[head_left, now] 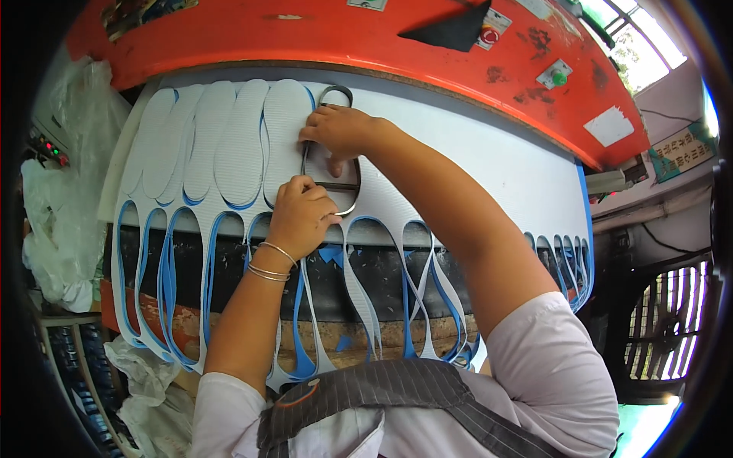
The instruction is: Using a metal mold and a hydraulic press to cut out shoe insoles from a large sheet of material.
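Note:
A sole-shaped metal cutting die (345, 186) with a crossbar stands on a white ribbed foam sheet (466, 172) that has a blue underside. My left hand (301, 212), with thin bangles on its wrist, has its fingers closed on the die's near left end. Toward the far end, my right hand (341, 136) is bent over the die's rim, gripping it; part of its grip is hidden. Just left of the die lie several overlapping cut sole shapes (240, 145), white on top with blue edges. Cut-out strips of the sheet (210, 259) hang over the near edge in loops.
A red machine beam (252, 42) spans the far side, with a red button (489, 36), a green button (560, 79) and a black flap (450, 30). Clear plastic bags (65, 229) hang at left. A fan (668, 324) stands at right. Blue scraps (330, 254) lie near the front.

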Tool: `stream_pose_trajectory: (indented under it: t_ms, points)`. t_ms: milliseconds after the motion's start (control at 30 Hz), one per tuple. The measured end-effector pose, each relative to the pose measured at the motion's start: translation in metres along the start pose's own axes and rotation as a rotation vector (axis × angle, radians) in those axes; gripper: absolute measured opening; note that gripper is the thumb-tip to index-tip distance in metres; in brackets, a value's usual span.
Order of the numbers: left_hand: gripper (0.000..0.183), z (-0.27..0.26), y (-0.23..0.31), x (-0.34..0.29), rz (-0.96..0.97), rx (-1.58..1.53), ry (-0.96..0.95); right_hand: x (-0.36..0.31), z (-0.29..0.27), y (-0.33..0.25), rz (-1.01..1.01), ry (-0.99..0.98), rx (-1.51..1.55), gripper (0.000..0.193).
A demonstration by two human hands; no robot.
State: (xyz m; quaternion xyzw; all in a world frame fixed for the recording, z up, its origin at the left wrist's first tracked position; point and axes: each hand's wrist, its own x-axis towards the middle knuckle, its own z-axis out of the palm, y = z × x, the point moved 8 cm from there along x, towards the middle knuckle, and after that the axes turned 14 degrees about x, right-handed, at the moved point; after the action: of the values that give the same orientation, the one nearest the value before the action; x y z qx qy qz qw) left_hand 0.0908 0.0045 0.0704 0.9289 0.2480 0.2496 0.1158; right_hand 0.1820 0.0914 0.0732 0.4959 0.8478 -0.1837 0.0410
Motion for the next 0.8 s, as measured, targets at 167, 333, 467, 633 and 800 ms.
stream_pose_trajectory:
  t_ms: [167, 333, 467, 633, 800]
  points:
    - [0.015, -0.025, 0.002, 0.007, -0.147, -0.073, 0.206, 0.002, -0.018, 0.0, -0.061, 0.115, -0.079, 0.06]
    - [0.09, 0.003, -0.007, -0.02, -0.599, -0.462, 0.171, -0.017, -0.005, -0.01, -0.27, 0.53, -0.031, 0.017]
    - [0.104, 0.004, 0.011, 0.011, -0.376, 0.208, -0.186, -0.07, -0.046, 0.04, -0.273, 1.055, 0.383, 0.012]
    - [0.055, 0.0, 0.003, 0.027, -0.507, 0.504, -0.534, -0.156, -0.117, 0.075, 0.211, 1.366, 0.666, 0.02]
    - [0.044, 0.033, 0.002, 0.084, -0.429, 0.534, -0.707, -0.177, -0.045, 0.119, 0.692, 0.8, 0.617, 0.029]
